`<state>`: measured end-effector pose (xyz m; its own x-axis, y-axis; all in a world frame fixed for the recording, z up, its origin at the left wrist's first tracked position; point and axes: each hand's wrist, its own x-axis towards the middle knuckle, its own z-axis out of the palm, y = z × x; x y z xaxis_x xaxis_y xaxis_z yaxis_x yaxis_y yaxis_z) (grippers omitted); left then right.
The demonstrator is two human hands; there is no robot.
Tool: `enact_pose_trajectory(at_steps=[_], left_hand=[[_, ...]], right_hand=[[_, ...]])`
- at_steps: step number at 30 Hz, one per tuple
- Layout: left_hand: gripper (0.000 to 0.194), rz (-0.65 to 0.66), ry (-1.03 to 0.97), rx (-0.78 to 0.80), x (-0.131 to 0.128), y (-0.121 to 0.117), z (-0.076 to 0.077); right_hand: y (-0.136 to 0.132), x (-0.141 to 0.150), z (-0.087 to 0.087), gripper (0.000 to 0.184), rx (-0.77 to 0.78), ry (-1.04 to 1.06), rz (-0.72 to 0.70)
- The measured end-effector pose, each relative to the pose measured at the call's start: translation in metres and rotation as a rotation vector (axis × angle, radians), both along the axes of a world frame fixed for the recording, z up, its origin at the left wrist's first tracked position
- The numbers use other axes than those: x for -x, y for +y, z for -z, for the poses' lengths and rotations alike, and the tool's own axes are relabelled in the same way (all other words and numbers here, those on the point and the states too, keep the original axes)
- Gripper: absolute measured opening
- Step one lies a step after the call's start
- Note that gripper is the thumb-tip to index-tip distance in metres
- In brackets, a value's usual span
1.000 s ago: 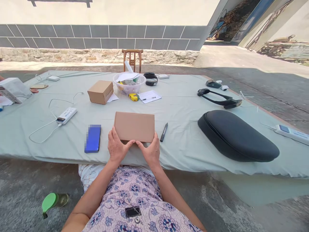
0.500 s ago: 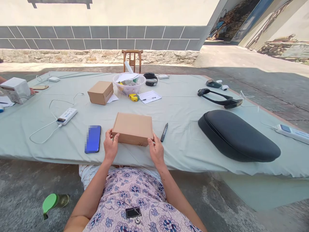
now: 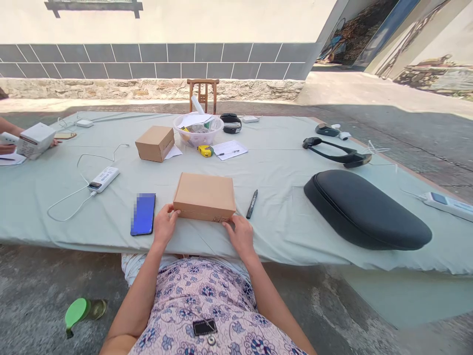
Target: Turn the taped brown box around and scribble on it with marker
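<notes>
A flat brown cardboard box (image 3: 205,196) lies closed on the pale green table cloth (image 3: 281,207) right in front of me. My left hand (image 3: 164,227) curls at the box's near left corner, thumb and fingers pinching that corner. My right hand (image 3: 240,234) lies on the cloth with its fingers stretched out, the tips touching the box's near right corner. A blue phone (image 3: 143,213) is just left of my left hand, and a black pen (image 3: 252,203) lies just right of the box.
A large black case (image 3: 365,209) lies at the right. Further back are a second cardboard box (image 3: 155,143), a clear bowl (image 3: 198,129), a yellow tape measure (image 3: 205,150), papers, a power bank with cable (image 3: 103,179) and black headsets (image 3: 336,150). Another person's hand holds a white box (image 3: 35,140) at far left.
The box was tipped up in both hands, then laid flat on the cloth. My hands slid from its sides to its near corners. The person at far left shifted the white box.
</notes>
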<state>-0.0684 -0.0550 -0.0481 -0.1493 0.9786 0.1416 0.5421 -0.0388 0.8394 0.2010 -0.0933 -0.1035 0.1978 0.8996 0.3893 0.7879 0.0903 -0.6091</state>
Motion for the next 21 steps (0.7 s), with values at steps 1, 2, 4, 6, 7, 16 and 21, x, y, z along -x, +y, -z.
enact_pose_trajectory(at_steps=[1,2,4,6,7,16,21], left_hand=[[0.024,-0.007,0.036,0.004,0.001,0.000,0.001],[0.025,-0.010,0.068,0.008,0.002,0.001,0.002],[0.025,-0.001,0.115,0.011,0.002,0.002,0.003],[0.026,0.023,0.132,0.005,0.002,0.002,0.005],[0.027,0.034,0.131,-0.001,0.002,0.002,0.005],[0.032,0.023,-0.005,-0.152,-0.013,-0.014,-0.018],[0.037,-0.050,-0.140,-0.210,-0.032,-0.033,-0.039]], right_hand=[[0.000,0.002,0.002,0.023,0.002,-0.040,0.014],[0.000,0.003,0.004,0.021,0.001,-0.071,0.028],[0.000,0.005,0.005,0.018,-0.003,-0.123,0.048],[0.001,0.005,0.005,0.017,-0.001,-0.134,0.053],[0.001,0.004,0.004,0.017,0.000,-0.107,0.042],[-0.016,0.000,-0.042,0.023,-0.105,0.345,-0.072],[-0.026,0.007,-0.068,0.034,-0.153,0.442,0.038]])
